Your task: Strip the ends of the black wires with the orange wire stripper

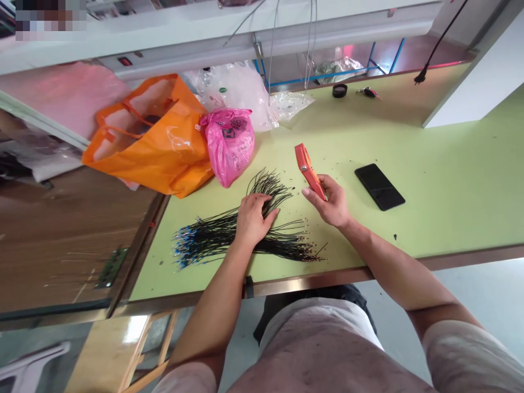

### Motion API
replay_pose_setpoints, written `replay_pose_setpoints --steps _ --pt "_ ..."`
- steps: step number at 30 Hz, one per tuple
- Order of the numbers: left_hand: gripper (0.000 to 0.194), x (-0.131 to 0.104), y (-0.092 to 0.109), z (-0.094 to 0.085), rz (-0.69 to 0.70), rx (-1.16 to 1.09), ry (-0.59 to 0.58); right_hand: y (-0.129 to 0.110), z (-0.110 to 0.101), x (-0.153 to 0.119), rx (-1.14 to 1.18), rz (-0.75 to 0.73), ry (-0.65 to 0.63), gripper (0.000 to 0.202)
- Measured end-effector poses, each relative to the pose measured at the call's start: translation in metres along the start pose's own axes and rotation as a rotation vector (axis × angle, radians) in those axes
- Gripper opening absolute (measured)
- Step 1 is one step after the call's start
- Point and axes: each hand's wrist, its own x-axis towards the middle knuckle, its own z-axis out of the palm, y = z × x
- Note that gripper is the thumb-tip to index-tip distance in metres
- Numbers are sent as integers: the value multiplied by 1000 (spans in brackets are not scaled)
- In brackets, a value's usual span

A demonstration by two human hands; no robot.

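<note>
Head view: left hand (250,218) flat on the black wire bundle (245,232) lying on the green table (450,185), fingers spread, pressing not gripping. Right hand (332,203) holds the orange tool (309,170), fingers wrapped around it. Black phone (379,186) just right of that hand.

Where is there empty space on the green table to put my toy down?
Right of the phone, toward the white post, the table is bare. Crowded: the wires under the left hand and the bags.

green table (429,180), black wires (213,237), phone (379,186), bags (164,147)
</note>
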Motion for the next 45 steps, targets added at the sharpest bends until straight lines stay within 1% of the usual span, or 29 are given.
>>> replay_pose_setpoints --steps 2,8,12,15,17,20,22,24,25,26,29,30,31,35,39,40,41,43,45 --pt "32 0 -2 2 14 -17 -12 0 0 1 -4 12 -6 65" --pt "28 0 -8 8 -28 27 -16 0 -2 2 -15 52 -10 63" --pt "28 -1 -9 9 -11 24 -3 5 -2 4 53 155 -15 64" --pt "32 0 -5 7 4 4 12 9 -1 7 101 223 -16 64" --pt "34 1 -1 5 22 -20 36 10 -2 8 155 276 -32 64" --pt "33 2 6 0 59 -61 90 4 -4 8 319 359 -133 69" --pt "32 2 10 -2 74 -81 124 -2 -7 8 435 352 -197 72" --pt "31 2 12 -4 82 -89 147 -8 -10 10 507 345 -191 67" --pt "31 1 12 -4 86 -92 152 -10 -11 11 521 386 -162 63" --pt "31 1 12 -4 88 -96 154 -11 -13 13 523 472 -128 58" --pt "31 0 12 -5 83 -111 151 -11 -15 18 492 847 -74 40" --pt "31 0 11 -5 79 -116 155 -11 -15 19 482 928 -68 37" --pt "30 0 11 -5 74 -120 162 -11 -16 20 480 960 -60 35" --pt "30 0 12 -5 63 -136 176 -16 -15 22 482 875 21 39" --pt "28 0 16 -8 59 -149 186 -18 -11 21 431 996 54 43" --pt "27 0 17 -10 52 -150 192 -18 -10 21 416 997 45 44" --pt "25 0 19 -12 42 -155 191 -18 -10 20 401 966 30 44" --pt "22 -2 22 -17 20 -192 139 -18 -10 17 364 830 -16 44" --pt "21 -4 27 -23 18 -263 -10 -18 -13 15 311 661 -51 46"
